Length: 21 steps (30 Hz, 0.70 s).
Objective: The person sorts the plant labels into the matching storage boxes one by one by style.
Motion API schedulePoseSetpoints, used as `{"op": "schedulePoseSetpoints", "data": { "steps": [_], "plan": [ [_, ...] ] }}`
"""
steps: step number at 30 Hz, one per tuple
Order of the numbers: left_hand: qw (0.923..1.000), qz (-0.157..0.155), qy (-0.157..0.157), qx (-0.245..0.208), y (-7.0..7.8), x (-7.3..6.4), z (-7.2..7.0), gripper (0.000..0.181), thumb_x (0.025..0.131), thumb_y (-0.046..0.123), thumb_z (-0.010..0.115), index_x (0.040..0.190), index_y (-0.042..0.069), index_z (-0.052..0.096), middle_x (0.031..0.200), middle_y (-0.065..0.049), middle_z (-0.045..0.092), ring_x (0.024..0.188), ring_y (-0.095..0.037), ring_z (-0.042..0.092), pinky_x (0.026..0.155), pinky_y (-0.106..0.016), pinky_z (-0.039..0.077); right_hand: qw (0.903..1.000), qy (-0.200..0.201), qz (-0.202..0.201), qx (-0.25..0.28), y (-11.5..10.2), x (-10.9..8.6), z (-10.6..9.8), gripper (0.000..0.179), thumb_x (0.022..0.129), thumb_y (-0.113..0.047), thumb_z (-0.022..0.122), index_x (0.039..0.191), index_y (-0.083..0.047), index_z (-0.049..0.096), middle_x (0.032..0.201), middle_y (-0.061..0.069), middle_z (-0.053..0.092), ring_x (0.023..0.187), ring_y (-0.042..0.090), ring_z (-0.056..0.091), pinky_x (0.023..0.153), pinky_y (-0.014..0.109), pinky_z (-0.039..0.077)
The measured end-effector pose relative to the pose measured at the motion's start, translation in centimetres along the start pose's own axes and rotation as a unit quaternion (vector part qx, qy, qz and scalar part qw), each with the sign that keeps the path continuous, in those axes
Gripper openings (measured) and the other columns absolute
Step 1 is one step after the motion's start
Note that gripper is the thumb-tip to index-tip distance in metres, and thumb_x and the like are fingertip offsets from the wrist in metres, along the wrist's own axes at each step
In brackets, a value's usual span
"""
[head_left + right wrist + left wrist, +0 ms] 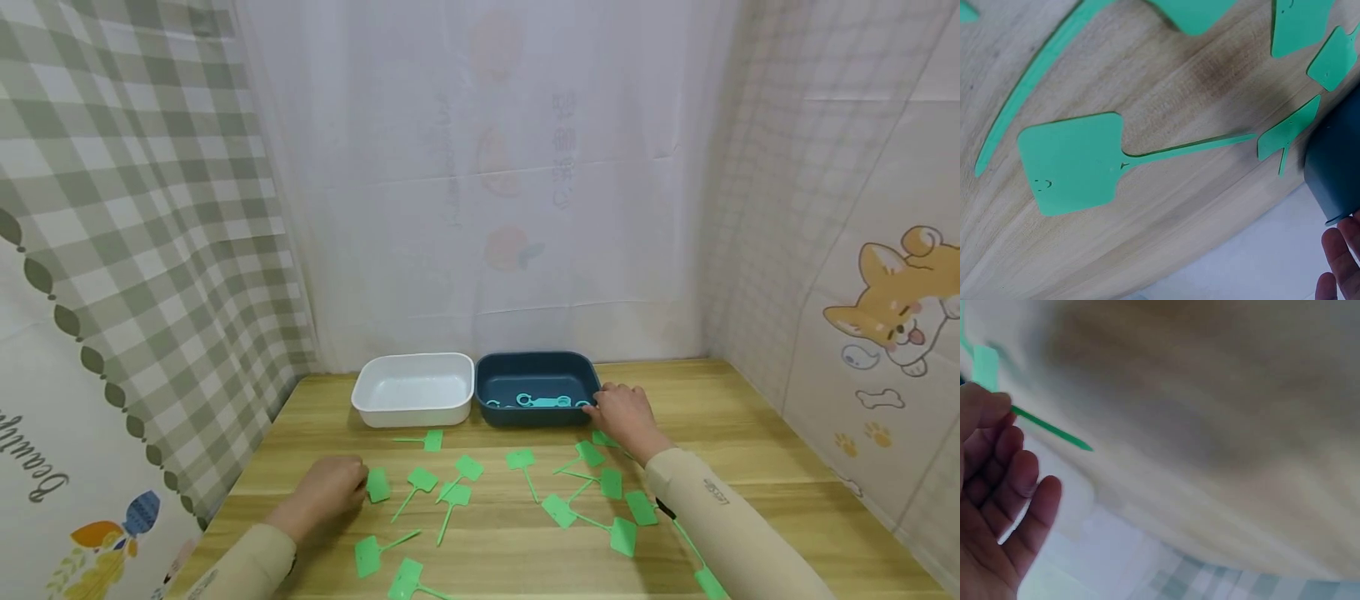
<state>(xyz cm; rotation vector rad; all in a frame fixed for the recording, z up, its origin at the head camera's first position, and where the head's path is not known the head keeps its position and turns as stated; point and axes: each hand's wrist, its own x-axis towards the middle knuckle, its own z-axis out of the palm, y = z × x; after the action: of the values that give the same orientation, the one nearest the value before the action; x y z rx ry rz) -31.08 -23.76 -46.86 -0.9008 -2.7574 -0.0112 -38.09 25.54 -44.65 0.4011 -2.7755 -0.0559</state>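
Note:
My left hand (327,493) is low over the left part of the table. Its thumb and index finger pinch a green plant label (985,365), whose thin pointed stem sticks out past the fingertips; the other fingers are loosely bent. At the front right corner of the dark blue bin (525,418), my right hand (628,415) grips the rim, with part of the fingers hidden from the right wrist view. Inside that bin lie several turquoise pieces (542,402), one with ring-shaped ends. More green plant labels (1072,165) lie flat under my right forearm.
A white bin (412,417) stands left of the blue one, close beside it. Several green labels (453,496) are scattered across the wooden table (510,554). White cloth (405,250) hangs behind the bins, with a checkered cloth (150,167) on the left.

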Motion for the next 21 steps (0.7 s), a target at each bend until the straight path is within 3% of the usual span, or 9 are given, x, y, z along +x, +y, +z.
{"op": "schedulePoseSetpoints", "data": {
  "steps": [6,12,16,21],
  "plan": [
    [0.9977,0.013,0.063,0.019,-1.4,5.1,-2.3,0.036,0.077,0.001,0.070,0.060,0.016,0.042,0.059,0.006,0.037,0.053,-0.008,0.029,0.045,-0.026,0.031,1.0000,0.004,-0.003,-0.006,-0.1,0.1,0.0,0.031,0.093,-0.035,0.069,0.089,-0.004,0.071,0.091,0.011,0.066,0.080,0.034,0.064,0.069,0.050,0.049],
    [0.9943,-0.009,0.080,0.070,-2.0,10.9,-4.5,0.026,0.082,0.000,0.068,0.062,0.010,0.055,0.062,-0.001,0.048,0.052,-0.014,0.043,0.045,-0.033,0.042,1.0000,-0.003,-0.002,-0.003,0.1,0.0,0.0,0.031,0.093,-0.035,0.069,0.090,-0.004,0.071,0.093,0.012,0.067,0.082,0.034,0.064,0.069,0.050,0.049],
    [0.9938,-0.030,0.068,0.082,-1.4,13.1,-4.7,0.023,0.084,-0.003,0.066,0.065,0.007,0.060,0.065,-0.003,0.055,0.055,-0.018,0.051,0.050,-0.036,0.048,1.0000,0.002,-0.001,-0.003,0.0,0.0,0.1,0.031,0.092,-0.035,0.070,0.088,-0.004,0.071,0.091,0.011,0.067,0.081,0.034,0.064,0.068,0.050,0.049],
    [0.9928,-0.042,0.063,0.093,-0.7,14.6,-3.9,0.022,0.084,-0.006,0.066,0.066,0.005,0.063,0.068,-0.007,0.060,0.059,-0.023,0.060,0.053,-0.037,0.052,1.0000,-0.002,-0.003,-0.003,0.0,0.1,0.1,0.031,0.092,-0.035,0.070,0.088,-0.005,0.071,0.091,0.011,0.066,0.080,0.033,0.064,0.069,0.051,0.049]
  ]
}}
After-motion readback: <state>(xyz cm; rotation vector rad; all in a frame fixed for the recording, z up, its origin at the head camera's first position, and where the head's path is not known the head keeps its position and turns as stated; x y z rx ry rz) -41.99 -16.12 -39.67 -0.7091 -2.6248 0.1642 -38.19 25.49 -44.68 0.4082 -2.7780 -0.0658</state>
